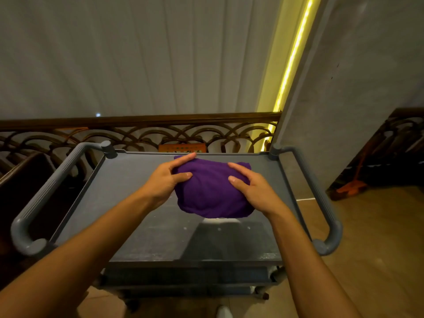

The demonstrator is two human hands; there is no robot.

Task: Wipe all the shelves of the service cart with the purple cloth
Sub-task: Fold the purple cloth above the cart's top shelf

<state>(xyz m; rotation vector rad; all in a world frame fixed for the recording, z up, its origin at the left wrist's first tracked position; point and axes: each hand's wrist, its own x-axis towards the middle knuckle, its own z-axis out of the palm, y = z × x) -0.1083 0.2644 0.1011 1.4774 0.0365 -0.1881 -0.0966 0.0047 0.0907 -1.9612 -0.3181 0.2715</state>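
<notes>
A bunched purple cloth [211,193] is over the far middle of the grey service cart's top shelf [124,203]. My left hand [164,180] holds the cloth's left side, thumb on top and fingers stretched along its far edge. On the other side, my right hand [254,191] grips it with the thumb on top and the fingers wrapped round its right edge. Whether the cloth rests on the shelf or hangs just above it is unclear. Edges of the lower shelves [183,277] show beneath the front rim.
Grey push handles flank the cart on the left [43,196] and right [321,198]. A dark ornate railing [137,130] runs right behind the cart. A grey pillar [344,88] stands at the right, with an orange tool [351,187] on the wooden floor beyond.
</notes>
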